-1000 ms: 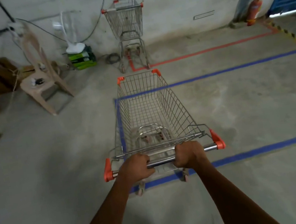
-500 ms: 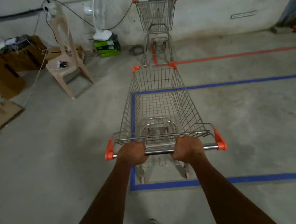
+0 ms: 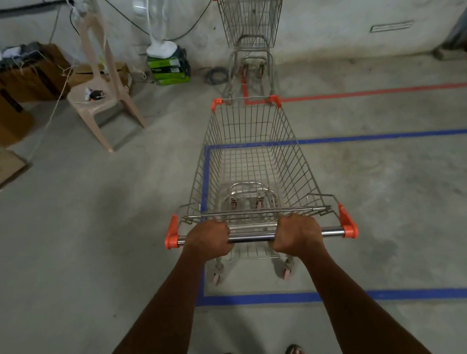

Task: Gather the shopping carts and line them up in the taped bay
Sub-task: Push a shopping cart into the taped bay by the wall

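Near cart (image 3: 252, 180) inside the blue taped bay (image 3: 367, 295), hard against its left tape line, long axis pointing straight away toward the far cart (image 3: 252, 21) (parked beyond the bay). Left hand (image 3: 210, 240) and right hand (image 3: 295, 234) both curl round the handle bar (image 3: 252, 237), equally near.
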Demonstrator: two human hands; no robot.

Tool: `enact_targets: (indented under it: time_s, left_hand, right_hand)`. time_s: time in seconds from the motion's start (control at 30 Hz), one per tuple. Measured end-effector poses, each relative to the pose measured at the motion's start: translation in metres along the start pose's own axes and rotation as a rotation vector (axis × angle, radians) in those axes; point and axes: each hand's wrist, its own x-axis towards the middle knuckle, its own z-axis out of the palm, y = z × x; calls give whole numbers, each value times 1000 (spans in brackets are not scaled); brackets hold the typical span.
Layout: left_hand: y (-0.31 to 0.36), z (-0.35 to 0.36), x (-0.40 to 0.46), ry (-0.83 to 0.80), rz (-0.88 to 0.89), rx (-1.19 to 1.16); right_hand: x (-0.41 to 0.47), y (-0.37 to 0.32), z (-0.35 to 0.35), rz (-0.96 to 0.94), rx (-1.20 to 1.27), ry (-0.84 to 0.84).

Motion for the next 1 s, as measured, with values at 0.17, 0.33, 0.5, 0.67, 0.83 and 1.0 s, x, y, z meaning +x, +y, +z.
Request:
enact_targets:
  time_s: [0.17, 0.33, 0.5, 0.67, 0.83, 1.0]
  left_hand:
    - [6, 5, -3, -22, -41, 4]
    - [9, 8, -10, 18, -34, 13]
    - [5, 11, -20, 39, -24, -29]
    - [-5, 15, -32, 41, -14, -28]
    - [-6, 19, -39, 66, -25, 8]
    - [-5, 19, -39, 62, -44, 36]
  right_hand:
    - [-3, 5, 2, -36, 7, -2]
    - [-5, 7, 4, -60, -15, -29]
    - [-12, 0, 6, -47, 14, -35]
    - [-24, -12, 14, -43, 21, -28]
    - [-31, -17, 16, -53, 19, -27]
    - [-33, -17, 14, -53, 13, -39]
